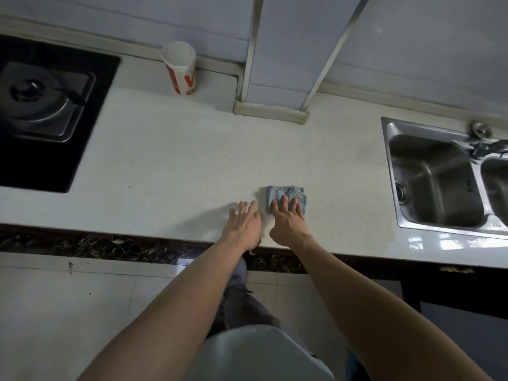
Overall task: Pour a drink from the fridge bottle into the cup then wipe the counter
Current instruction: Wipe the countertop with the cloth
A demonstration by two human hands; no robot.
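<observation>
On a pale kitchen counter (165, 160), close to its front edge, a folded blue-grey cloth (284, 192) is pressed flat by the right hand (288, 224). The fingers (283, 203) are laid straight and slightly spread over the cloth's near half, and nothing is curled around it. The far half of the cloth is left uncovered. The left hand (243, 225) is set palm-down on the bare counter just beside the cloth, on its left, with fingers extended and apart and nothing held. Both bare forearms are stretched forward over the counter's edge.

A white paper cup (180, 68) with red lettering is seen standing at the back of the counter against the tiled wall (123, 17), well apart from both hands. Whether anything is in it cannot be made out. The cup is flanked by a black glass gas hob (41, 119) on the left, sunk into the counter, and a tiled column (286, 50) with metal corner strips on the right. A stainless-steel double sink (437, 182) is set into the counter at far right, with a tap (483, 144) mounted on its rear rim. Below the counter, a white tiled floor (68, 312) is shown.
</observation>
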